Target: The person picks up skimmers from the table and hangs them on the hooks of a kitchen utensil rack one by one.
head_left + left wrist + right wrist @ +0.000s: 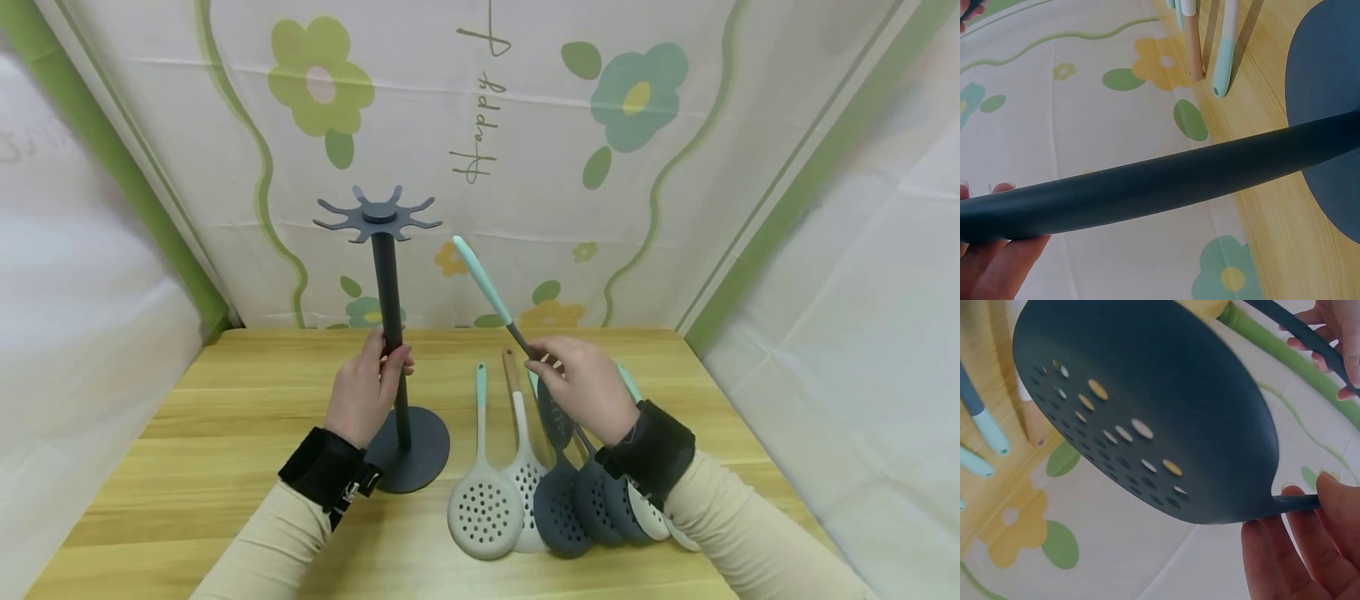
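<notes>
My left hand (362, 390) grips the dark post of a utensil stand (386, 283), which stands upright on its round base (429, 460). A ring of open hooks (379, 218) tops the post, all bare. In my right hand (592, 385), thumb and fingers pinch a dark grey skimmer (1141, 381) at its neck, close to the perforated head. Its mint handle (483, 279) points up and to the left, toward the hooks but apart from them. The skimmer's head hangs down above the other utensils.
A row of skimmers lies fanned on the wooden table, partly overlapping: a light grey one (485, 512) at the left, a white one with a tan handle (519, 408), then several dark and pale ones under my right forearm. A flowered cloth (525, 167) hangs behind.
</notes>
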### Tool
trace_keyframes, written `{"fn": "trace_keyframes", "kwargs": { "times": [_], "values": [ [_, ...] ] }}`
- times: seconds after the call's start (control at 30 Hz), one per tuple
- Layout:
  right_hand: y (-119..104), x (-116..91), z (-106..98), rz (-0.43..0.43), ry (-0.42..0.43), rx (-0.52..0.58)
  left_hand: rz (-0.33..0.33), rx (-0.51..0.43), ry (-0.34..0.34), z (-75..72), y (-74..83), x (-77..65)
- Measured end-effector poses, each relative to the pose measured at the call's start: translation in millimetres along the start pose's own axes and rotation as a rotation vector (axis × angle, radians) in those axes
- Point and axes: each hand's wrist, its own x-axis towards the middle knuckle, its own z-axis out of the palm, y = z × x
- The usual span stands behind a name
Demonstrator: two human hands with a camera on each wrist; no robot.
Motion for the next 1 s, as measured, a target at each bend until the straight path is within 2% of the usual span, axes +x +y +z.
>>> {"fn": "trace_keyframes", "kwargs": {
  "times": [0.5, 1.0],
  "values": [
    [-16, 13, 0, -0.055, 0.002, 0.143, -0.021, -0.009, -0.02, -0.4, -2.2, 0.6],
    [-26, 15, -6, -0.092, -0.006, 0.173, -0.001, -0.015, -0.01, -0.6, -1.9, 1.0]
  ]
}}
